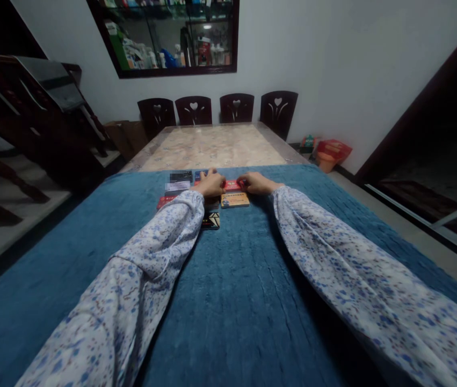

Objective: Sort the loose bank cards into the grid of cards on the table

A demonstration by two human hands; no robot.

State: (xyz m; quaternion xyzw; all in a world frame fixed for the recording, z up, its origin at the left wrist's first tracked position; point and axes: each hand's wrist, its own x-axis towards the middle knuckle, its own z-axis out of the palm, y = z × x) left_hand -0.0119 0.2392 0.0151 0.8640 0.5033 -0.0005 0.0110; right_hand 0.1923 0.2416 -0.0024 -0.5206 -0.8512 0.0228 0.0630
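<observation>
A red card (233, 186) lies flat on the blue cloth between my hands. My left hand (211, 185) has its fingers closed at the card's left end, and my right hand (257, 184) pinches its right end. Just below sits a yellow card (235, 200). Nearer to me is a black card (214, 220) with pale lines, partly behind my left sleeve. Left of my left hand are a dark card (183, 176), a pale purple card (178, 186) and another red card (165, 202). A blue card (199, 175) shows behind my left fingers.
The blue cloth (228, 301) covers the near part of the long table, whose patterned top (216, 145) shows beyond. Several dark chairs (237, 107) stand at the far end. An orange bin (327, 161) with a red bag is on the floor at right.
</observation>
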